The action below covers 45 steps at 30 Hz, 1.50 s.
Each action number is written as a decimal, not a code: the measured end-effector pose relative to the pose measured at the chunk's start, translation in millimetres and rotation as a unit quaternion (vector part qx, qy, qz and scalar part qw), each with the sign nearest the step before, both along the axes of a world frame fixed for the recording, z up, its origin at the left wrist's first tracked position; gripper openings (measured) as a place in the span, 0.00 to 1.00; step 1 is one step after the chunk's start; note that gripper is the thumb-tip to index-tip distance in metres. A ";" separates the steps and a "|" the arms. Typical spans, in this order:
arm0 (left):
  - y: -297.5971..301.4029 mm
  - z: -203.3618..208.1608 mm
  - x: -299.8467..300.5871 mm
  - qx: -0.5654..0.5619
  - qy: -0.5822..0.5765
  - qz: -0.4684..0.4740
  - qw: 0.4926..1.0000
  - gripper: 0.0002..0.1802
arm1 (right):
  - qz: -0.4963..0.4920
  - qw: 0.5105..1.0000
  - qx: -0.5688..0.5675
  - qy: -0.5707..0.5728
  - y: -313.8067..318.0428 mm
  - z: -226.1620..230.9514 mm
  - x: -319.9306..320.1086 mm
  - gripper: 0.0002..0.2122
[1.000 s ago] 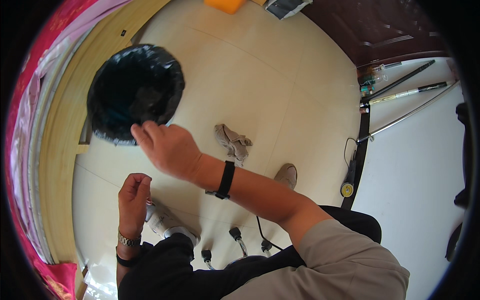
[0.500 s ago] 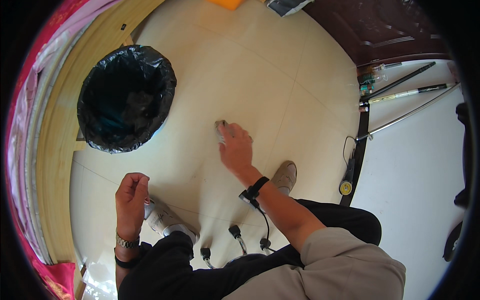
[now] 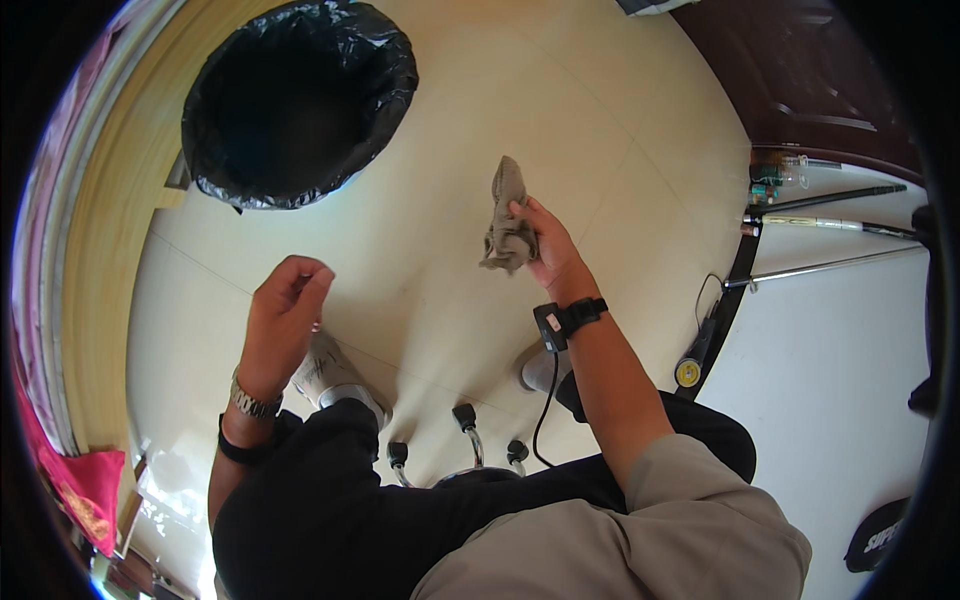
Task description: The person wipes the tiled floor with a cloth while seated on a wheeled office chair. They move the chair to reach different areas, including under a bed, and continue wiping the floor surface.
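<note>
My right hand (image 3: 555,250) is closed on a crumpled grey-brown cloth (image 3: 510,225), lifted above the tiled floor between the bin and my right knee. One end of the cloth points away from me, and its folds hang near my thumb. My left hand (image 3: 287,318) hovers over my left shoe (image 3: 328,372) with its fingers curled and the thumb pressed to them. Whatever it may hold is hidden or too small to name. Ahead and to the left stands a bin lined with a black plastic bag (image 3: 395,110); its inside is dark.
Chrome stool legs with black feet (image 3: 465,418) show between my knees. Along the right wall lie a black cable tool with a yellow disc (image 3: 688,373) and several poles (image 3: 835,222). A dark red door (image 3: 835,80) is at far right, a wooden bed frame (image 3: 100,300) at left.
My right hand has risen from near the floor and turned, bringing the cloth up into plain sight. The view has shifted, so the bin appears farther up. My left hand keeps its curled shape.
</note>
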<state>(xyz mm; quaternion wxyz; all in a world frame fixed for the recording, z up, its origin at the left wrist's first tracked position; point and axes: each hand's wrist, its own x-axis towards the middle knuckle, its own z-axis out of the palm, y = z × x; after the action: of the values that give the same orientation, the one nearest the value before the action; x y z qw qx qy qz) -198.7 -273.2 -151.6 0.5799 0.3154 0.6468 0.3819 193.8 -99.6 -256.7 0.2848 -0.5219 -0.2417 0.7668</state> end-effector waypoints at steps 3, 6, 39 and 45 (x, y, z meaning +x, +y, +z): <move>1.9 -4.4 6.0 -0.016 -0.034 -0.041 0.998 0.11 | 0.004 0.994 -0.004 0.111 -11.6 35.2 -12.6 0.28; -2.1 -5.0 6.9 -0.010 -0.027 -0.055 0.998 0.12 | 0.002 0.979 -0.040 0.199 -19.1 45.4 -21.6 0.28; -43.0 -46.2 -62.0 -0.222 0.176 0.215 0.935 0.06 | 0.181 0.569 0.365 -0.714 463.3 -143.1 208.3 0.27; -32.2 -45.3 -63.1 -0.234 0.181 0.183 0.938 0.09 | 0.290 0.588 0.458 -0.600 434.8 -124.4 154.4 0.32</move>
<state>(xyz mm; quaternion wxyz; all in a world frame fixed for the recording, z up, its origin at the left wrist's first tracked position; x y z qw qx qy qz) -261.8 -305.4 -196.9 0.4307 0.1104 0.8584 0.2560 348.2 335.2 -381.2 0.0391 -0.5661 -0.8161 0.1096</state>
